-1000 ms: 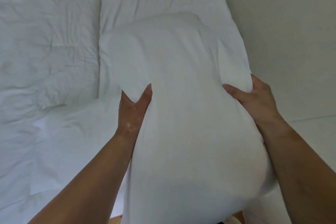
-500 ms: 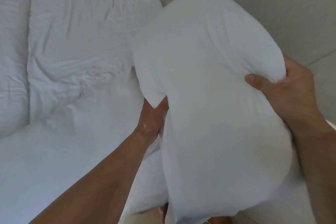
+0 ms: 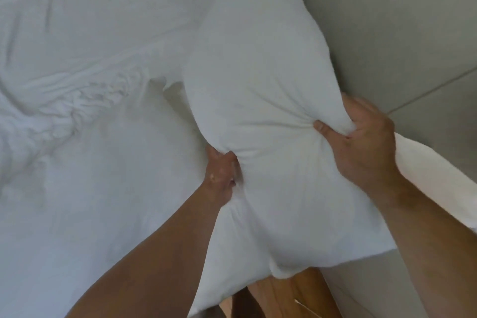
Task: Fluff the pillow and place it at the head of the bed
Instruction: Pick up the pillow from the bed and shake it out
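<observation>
A plump white pillow (image 3: 260, 80) is held upright above the right edge of the bed, its top corner reaching the upper frame edge. My left hand (image 3: 222, 175) pinches its left side at mid-height, and my right hand (image 3: 361, 144) grips its right side, thumb pressed into the fabric. Both squeezes pull the pillow into a narrow waist with creases running between my hands. Its lower half bulges out below my wrists.
The bed (image 3: 85, 188) with a rumpled white sheet fills the left. Another white pillow (image 3: 129, 8) lies flat at the upper left. A grey wall (image 3: 387, 20) rises on the right. A strip of wooden floor (image 3: 284, 294) shows at the bottom.
Both hands have squeezed inward, pinching the pillow's middle into a waist. The pillow has risen and shifted right toward the wall, and the view has panned the same way.
</observation>
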The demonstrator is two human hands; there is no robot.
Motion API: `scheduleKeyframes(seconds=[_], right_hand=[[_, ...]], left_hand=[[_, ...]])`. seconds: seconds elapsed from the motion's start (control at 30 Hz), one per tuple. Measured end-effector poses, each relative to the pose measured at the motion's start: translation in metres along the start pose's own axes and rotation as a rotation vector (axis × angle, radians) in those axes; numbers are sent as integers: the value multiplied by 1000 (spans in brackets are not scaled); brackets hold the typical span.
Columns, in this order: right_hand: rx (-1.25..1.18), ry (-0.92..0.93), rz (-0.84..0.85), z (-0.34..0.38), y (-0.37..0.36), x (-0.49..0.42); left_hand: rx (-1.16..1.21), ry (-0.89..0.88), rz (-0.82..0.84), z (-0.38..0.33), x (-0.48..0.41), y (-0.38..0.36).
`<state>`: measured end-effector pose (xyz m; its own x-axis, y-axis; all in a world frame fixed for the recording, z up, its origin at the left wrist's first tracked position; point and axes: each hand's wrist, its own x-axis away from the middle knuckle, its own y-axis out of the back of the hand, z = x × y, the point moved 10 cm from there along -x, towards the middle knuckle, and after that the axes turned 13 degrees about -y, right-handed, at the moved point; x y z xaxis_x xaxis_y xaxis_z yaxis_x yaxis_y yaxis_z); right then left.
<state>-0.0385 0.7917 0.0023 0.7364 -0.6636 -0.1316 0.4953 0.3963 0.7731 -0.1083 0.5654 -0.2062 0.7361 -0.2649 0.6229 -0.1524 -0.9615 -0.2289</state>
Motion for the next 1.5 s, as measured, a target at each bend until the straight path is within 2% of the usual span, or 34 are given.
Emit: scheduleKeyframes(seconds=[0.07, 0.13, 0.2, 0.27, 0.4, 0.47, 0.53, 0.6, 0.63, 0.67, 0.73, 0.8, 0.83, 0.9, 1.03, 1.17, 1.23, 1.37, 1.5], right_hand=[[75, -15, 66, -29, -38, 2], [156, -109, 114, -64, -62, 5], [198, -237, 126, -95, -70, 4], [214, -281, 152, -109, -75, 3], [174, -311, 154, -104, -67, 10], [175, -318, 126, -91, -60, 15], [218, -271, 108, -72, -55, 21], [250, -192, 83, -48, -52, 30], [270, -149, 73, -35, -51, 35], [294, -114, 78, -25, -52, 39], [338, -85, 142, -12, -58, 49], [379, -102, 259, -8, -64, 59], [401, -132, 307, -10, -63, 63], [429, -258, 348, -19, -52, 68], [367, -618, 446, -68, -21, 85], [613, -849, 528, -105, 6, 112], [711, -885, 527, -109, 15, 117], [694, -889, 380, -101, 33, 116], [662, -887, 337, -88, 52, 112]], left_hand=[[-71, 32, -8, 21, -13, -1], [-120, 58, -25, 39, -25, 2], [-173, 104, -7, 54, -36, 3], [-238, 114, 35, 54, -43, 0], [-362, 81, 31, 5, -45, 5], [-547, -76, 57, -54, -60, -6], [-880, -394, 196, -129, -68, -46], [-1171, -851, 468, -196, -51, -110], [-1321, -1031, 625, -216, -40, -142], [-1504, -1126, 780, -223, -37, -166], [-1971, -1138, 1029, -221, -49, -197], [-2350, -1009, 1145, -222, -73, -208], [-2440, -927, 1168, -225, -84, -211], [-2509, -827, 1180, -229, -100, -217], [-2631, -832, 1191, -229, -118, -216], [-2594, -850, 1192, -242, -133, -205], [-2662, -978, 1123, -251, -136, -203], [-2745, -1412, 1031, -260, -116, -216], [-2749, -1469, 1062, -278, -93, -230]])
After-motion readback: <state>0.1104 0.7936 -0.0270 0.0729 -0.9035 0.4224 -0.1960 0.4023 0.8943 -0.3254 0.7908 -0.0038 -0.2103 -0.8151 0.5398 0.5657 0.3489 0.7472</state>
